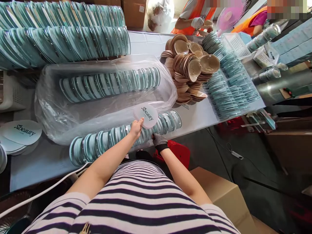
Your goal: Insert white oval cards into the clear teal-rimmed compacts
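My left hand [137,127] grips a small stack of round white cards [146,114] printed "beauty", with the thumb on top. The cards hover over a long row of round mirrors [104,140] standing on edge along the near side of the table. My right hand [159,142], in a black mesh glove, is at the near edge of this row. Its fingers are curled in against the mirrors; what they pinch, if anything, is hidden. Behind the cards, a second row of mirrors [109,83] stands inside a clear plastic bag [52,113].
More mirrors [65,44] fill racks at back left; others [221,94] lie stacked at right. Brown oval pieces [191,70] are piled mid-table. More printed cards [26,131] lie at left. A co-worker's gloved hand [197,22] is across the table. A carton [219,191] stands at lower right.
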Tool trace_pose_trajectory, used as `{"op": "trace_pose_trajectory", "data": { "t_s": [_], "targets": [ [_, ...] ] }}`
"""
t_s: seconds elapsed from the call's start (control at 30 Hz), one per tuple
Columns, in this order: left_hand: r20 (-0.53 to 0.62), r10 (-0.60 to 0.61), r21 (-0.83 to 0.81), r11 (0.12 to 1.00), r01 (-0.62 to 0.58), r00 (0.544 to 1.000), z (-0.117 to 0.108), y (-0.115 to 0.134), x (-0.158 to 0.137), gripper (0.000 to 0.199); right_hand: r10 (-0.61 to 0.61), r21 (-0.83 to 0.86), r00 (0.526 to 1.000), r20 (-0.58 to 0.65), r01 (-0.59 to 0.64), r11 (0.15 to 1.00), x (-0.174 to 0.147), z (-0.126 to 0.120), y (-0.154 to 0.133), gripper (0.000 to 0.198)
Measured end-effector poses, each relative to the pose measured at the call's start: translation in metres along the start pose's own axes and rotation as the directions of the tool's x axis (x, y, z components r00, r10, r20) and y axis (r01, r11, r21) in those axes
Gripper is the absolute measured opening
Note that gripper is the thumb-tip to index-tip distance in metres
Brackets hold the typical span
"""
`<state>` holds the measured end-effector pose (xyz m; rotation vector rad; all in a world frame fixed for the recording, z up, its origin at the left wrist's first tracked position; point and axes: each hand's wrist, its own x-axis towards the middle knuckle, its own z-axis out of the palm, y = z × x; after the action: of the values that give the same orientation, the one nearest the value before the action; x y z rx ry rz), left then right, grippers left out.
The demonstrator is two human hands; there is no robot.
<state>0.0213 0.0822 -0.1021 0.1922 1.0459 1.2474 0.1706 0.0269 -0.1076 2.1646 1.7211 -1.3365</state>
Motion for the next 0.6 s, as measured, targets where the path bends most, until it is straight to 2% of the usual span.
{"op": "trace_pose_trajectory", "data": {
  "t_s": [0.13,0.2,0.23,0.27,0.3,0.33,0.37,0.4,0.43,0.5,0.6],
  "targets": [
    [0.015,0.04,-0.007,0.999,-0.04,0.999,0.002,-0.002,0.0,0.02,-0.098,0.277,0.978,0.185,0.043,0.96,0.002,-0.007,0.003,0.035],
    [0.006,0.051,-0.009,0.999,-0.051,0.999,0.004,-0.002,0.001,0.018,-0.125,0.443,0.942,0.311,-0.028,0.896,0.004,-0.015,0.003,0.038],
    [-0.004,0.054,-0.01,0.999,-0.054,0.999,0.004,-0.002,0.001,0.017,-0.109,0.471,0.936,0.334,-0.066,0.88,0.006,-0.02,0.002,0.038],
    [-0.013,0.053,-0.012,0.998,-0.054,0.998,0.005,-0.002,0.0,0.016,-0.075,0.461,0.952,0.296,-0.074,0.885,0.008,-0.027,0.0,0.038],
    [-0.018,0.054,-0.013,0.998,-0.054,0.998,0.006,-0.002,0.0,0.016,-0.04,0.423,0.981,0.187,-0.044,0.905,0.01,-0.034,-0.002,0.038],
    [-0.02,0.057,-0.013,0.998,-0.057,0.998,0.006,-0.002,-0.002,0.016,-0.027,0.378,0.999,0.023,0.016,0.926,0.012,-0.043,-0.005,0.039],
    [-0.018,0.064,-0.013,0.998,-0.064,0.998,0.005,-0.002,-0.003,0.017,-0.041,0.33,0.986,-0.162,0.093,0.939,0.014,-0.051,-0.009,0.041],
    [-0.014,0.073,-0.012,0.997,-0.073,0.997,0.004,-0.002,-0.006,0.018,-0.073,0.282,0.945,-0.318,0.168,0.945,0.015,-0.058,-0.013,0.044],
    [-0.008,0.082,-0.01,0.997,-0.082,0.997,0.003,-0.002,-0.009,0.02,-0.116,0.232,0.9,-0.421,0.231,0.945,0.015,-0.063,-0.017,0.047],
    [0.004,0.104,-0.003,0.995,-0.104,0.995,-0.002,-0.003,-0.016,0.023,-0.22,0.101,0.847,-0.483,0.304,0.947,0.008,-0.065,-0.028,0.054],
    [-0.019,0.136,0.027,0.99,-0.135,0.991,-0.011,-0.003,-0.027,0.026,-0.382,-0.127,0.768,-0.514,0.372,0.919,-0.012,-0.048,-0.048,0.056]
  ]
}}
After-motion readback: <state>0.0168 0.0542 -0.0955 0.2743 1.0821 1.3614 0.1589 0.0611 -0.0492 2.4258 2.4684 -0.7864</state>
